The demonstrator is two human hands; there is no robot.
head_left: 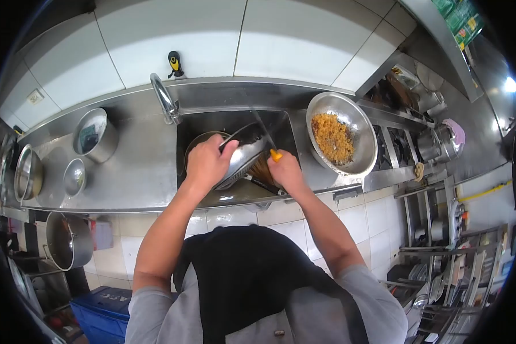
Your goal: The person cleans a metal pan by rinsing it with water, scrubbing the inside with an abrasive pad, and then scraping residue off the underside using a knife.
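Observation:
Over the sink [286, 123], my left hand [210, 160] is closed on the rim of a shiny metal bowl [243, 156], which is tilted on its side. My right hand [285, 172] is wrapped round the yellow handle of a long, narrow knife [264, 127]. Its grey blade points up and away, close to the bowl's right edge. I cannot tell whether the two touch. Below them in the sink lie another round metal vessel [190, 150], partly hidden by my left hand, and brown bristles [261, 171], partly covered by the bowl.
A chrome faucet [165, 100] stands behind the sink. To the right is a large steel bowl [362, 129] of orange-brown crumbly food [332, 139], beside a stove [398, 146]. A steel pot [95, 135] and smaller bowls [74, 178] sit on the left counter. A blue bin [100, 312] stands below.

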